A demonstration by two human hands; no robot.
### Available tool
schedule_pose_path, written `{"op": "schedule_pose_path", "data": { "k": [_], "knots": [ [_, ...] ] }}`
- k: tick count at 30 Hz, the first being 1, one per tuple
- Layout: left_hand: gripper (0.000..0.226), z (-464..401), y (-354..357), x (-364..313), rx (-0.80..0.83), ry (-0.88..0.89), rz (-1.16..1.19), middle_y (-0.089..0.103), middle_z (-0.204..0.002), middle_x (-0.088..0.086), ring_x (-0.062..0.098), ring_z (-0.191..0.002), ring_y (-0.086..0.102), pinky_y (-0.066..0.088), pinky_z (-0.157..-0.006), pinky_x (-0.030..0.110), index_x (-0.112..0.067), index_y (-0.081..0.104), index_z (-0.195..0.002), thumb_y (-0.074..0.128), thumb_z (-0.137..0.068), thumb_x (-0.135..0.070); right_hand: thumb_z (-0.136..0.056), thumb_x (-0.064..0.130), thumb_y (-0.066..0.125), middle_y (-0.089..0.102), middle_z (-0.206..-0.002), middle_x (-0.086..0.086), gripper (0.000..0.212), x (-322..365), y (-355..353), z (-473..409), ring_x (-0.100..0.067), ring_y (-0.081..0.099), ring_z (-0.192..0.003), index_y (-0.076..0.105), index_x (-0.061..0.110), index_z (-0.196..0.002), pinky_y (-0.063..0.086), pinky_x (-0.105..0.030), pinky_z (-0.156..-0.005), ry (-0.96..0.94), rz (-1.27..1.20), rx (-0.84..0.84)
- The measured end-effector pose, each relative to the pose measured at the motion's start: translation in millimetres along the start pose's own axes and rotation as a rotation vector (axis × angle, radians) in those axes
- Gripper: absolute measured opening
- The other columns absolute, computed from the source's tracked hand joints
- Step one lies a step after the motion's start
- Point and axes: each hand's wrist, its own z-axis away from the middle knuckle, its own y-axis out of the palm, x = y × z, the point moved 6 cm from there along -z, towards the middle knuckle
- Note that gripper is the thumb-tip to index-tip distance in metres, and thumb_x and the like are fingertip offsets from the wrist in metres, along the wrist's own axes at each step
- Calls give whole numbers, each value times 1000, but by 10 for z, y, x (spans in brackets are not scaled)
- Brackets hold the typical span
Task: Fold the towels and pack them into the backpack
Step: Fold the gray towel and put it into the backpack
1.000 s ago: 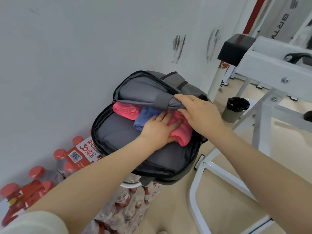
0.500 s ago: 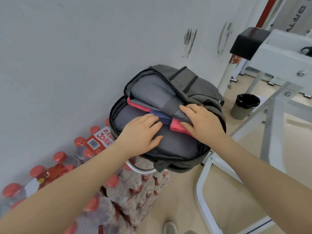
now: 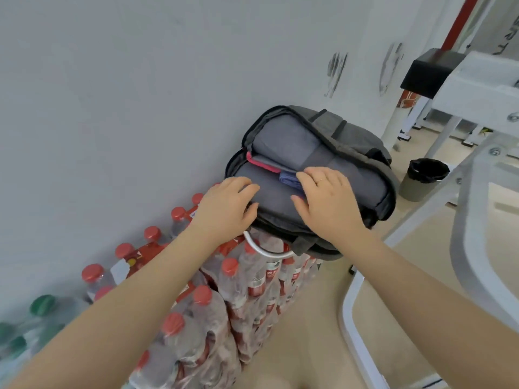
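Both hands flat and unclenched on the grey backpack [image 3: 345, 175] atop shrink-wrapped bottles [image 3: 252, 279], left hand [image 3: 224, 209] on its front panel, right hand [image 3: 325, 197] pressing beside blue towel [image 3: 288, 179] and pink towel [image 3: 259, 163] peeking from the opening.

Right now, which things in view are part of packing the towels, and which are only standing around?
Part of the job:
- grey backpack
- pink towel edge in its opening
- blue towel beside it
- left hand and right hand, both on the backpack

Only standing around:
- packs of red-capped water bottles
- bin with black liner
- white metal frame
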Motion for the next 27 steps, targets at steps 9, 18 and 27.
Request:
{"op": "schedule_pose_path", "data": {
  "k": [9,18,27],
  "knots": [
    [48,1612,-373,-191,-145,-605,2,64,-107,9,28,-73,66,50,-53,31,-10,64,-106,34,-81,-36,-91,23,50,65,-111,-11,33,1139,69,441,-31,62,-100,57,7,-119,50,-40,-78,-620,-344,222],
    [42,3950,-500,-1694,-162,-1323,-53,59,-115,10,28,-93,64,49,-75,29,-8,59,-116,43,-86,-33,-97,27,37,57,-124,-6,34,2439,-174,2122,-26,58,-107,47,16,-127,50,-39,-80,-1223,-534,515],
    [29,6188,-988,-4249,-393,-2089,-154,56,-108,-5,15,-79,56,43,-72,27,-19,53,-120,48,-92,-26,-96,29,39,59,-123,-1,31,3554,-1210,4944,-22,53,-114,51,20,-124,42,-34,-87,-1884,-543,582]
  ]
}}
